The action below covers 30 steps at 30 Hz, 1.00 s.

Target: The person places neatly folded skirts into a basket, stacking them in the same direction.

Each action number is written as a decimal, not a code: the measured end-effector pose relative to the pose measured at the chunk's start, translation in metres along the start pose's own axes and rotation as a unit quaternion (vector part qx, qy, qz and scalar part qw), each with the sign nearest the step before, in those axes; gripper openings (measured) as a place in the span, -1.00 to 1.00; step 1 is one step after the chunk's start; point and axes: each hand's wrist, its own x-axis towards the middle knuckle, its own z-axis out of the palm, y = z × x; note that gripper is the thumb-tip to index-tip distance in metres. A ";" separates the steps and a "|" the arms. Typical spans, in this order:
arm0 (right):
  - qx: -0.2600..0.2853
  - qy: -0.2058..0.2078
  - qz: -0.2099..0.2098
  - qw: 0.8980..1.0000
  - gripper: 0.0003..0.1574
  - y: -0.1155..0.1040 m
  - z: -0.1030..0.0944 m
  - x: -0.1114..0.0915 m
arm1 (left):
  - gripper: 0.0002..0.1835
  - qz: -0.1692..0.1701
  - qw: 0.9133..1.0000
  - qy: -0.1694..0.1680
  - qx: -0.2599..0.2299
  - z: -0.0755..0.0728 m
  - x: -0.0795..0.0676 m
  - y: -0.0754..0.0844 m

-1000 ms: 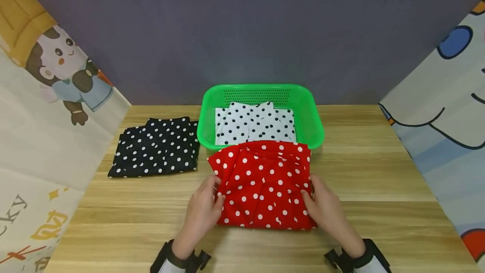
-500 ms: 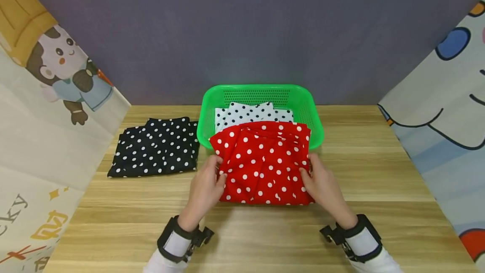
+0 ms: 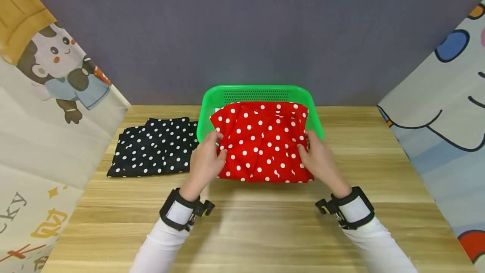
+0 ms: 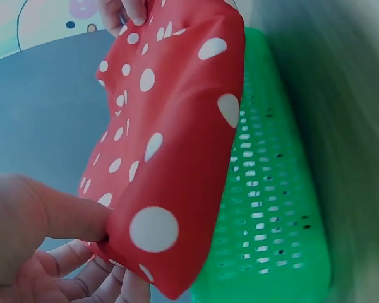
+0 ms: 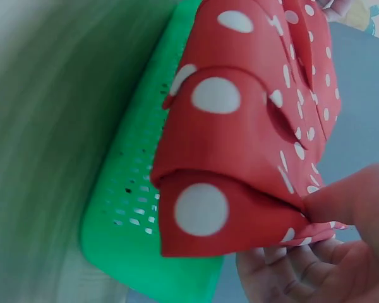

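Observation:
A folded red cloth with white dots (image 3: 261, 146) is held up between both hands, over the front part of a green plastic basket (image 3: 318, 125). My left hand (image 3: 206, 155) pinches its left edge, thumb on top and fingers beneath, as the left wrist view shows. At the opposite edge my right hand (image 3: 320, 157) pinches the folded layers (image 5: 240, 170) in the same way. Only a sliver of the white cloth (image 3: 217, 110) inside the basket shows; the red cloth covers the rest.
Left of the basket a folded black cloth with white dots (image 3: 155, 148) lies on the wooden table (image 3: 257, 226). A dark grey wall (image 3: 257, 33) rises behind the table's back edge. Printed sheets with cartoon figures (image 3: 60, 70) stand at both sides.
Both hands have carried the red cloth away from the front of the table and over the basket. It now hides most of the white dotted cloth. The black cloth has stayed put.

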 end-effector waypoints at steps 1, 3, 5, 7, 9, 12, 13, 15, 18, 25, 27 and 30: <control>0.000 -0.002 -0.001 1.000 -0.55 0.000 -0.001 0.004 | -0.72 0.000 1.000 -0.003 0.000 -0.001 0.004 0.000; -0.002 -0.006 -0.002 1.000 -0.54 0.001 -0.003 0.011 | -0.72 0.000 1.000 -0.009 0.000 -0.002 0.012 0.001; -0.006 -0.010 -0.003 1.000 -0.53 0.001 -0.004 0.019 | -0.72 -0.001 1.000 -0.018 0.003 -0.004 0.020 0.001; -0.010 -0.014 -0.004 1.000 -0.51 0.001 -0.006 0.026 | -0.72 -0.005 1.000 -0.027 0.004 -0.006 0.028 0.001; -0.014 -0.017 -0.004 1.000 -0.51 0.002 -0.007 0.033 | -0.72 -0.008 0.999 -0.036 0.005 -0.008 0.036 0.001; -0.017 -0.025 -0.008 1.000 -0.50 0.003 -0.009 0.046 | -0.71 -0.014 0.999 -0.051 0.004 -0.010 0.049 0.002; -0.015 -0.028 -0.007 0.999 -0.50 0.003 -0.010 0.050 | -0.71 -0.015 0.998 -0.055 0.004 -0.011 0.053 0.002; -0.016 -0.036 -0.008 0.999 -0.50 0.003 -0.011 0.057 | -0.70 -0.020 0.998 -0.063 0.006 -0.012 0.060 0.003; -0.019 -0.047 -0.010 0.999 -0.49 0.004 -0.013 0.069 | -0.71 -0.027 0.997 -0.075 0.007 -0.012 0.072 0.002; -0.012 -0.082 0.018 0.996 -0.44 0.001 -0.018 0.093 | -0.72 -0.030 0.996 -0.084 0.018 -0.011 0.095 0.002; -0.015 -0.087 0.028 0.996 -0.43 0.000 -0.019 0.098 | -0.73 -0.033 0.996 -0.086 0.021 -0.009 0.099 0.002; -0.029 -0.086 0.037 0.995 -0.41 0.001 -0.015 0.101 | -0.73 -0.033 0.995 -0.090 0.028 -0.006 0.103 0.001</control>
